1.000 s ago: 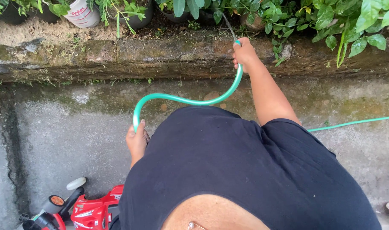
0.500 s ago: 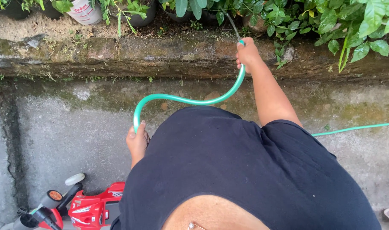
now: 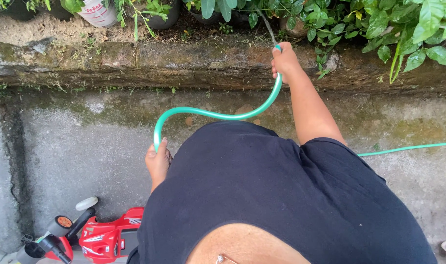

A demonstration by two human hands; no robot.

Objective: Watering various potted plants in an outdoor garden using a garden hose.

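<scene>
A green garden hose [image 3: 208,114] loops between my two hands. My right hand [image 3: 283,60] is stretched out towards the raised bed and grips the hose's end, from which a thin stream of water [image 3: 267,25] shoots into the potted plants [image 3: 218,10]. My left hand [image 3: 157,160] sits low at my side, closed round a lower part of the same hose. My black shirt hides where the hose runs below that hand. Another stretch of the hose [image 3: 408,147] lies on the concrete to the right.
A mossy stone kerb [image 3: 135,63] edges the bed of soil, pots and leafy plants [image 3: 408,24]. A white pot [image 3: 97,12] stands at the back left. A red toy ride-on car [image 3: 93,237] sits on the concrete at the bottom left.
My right hand has stayed on the hose end, aimed at the plants; the view has shifted slightly. My left hand keeps its hold low at my side.
</scene>
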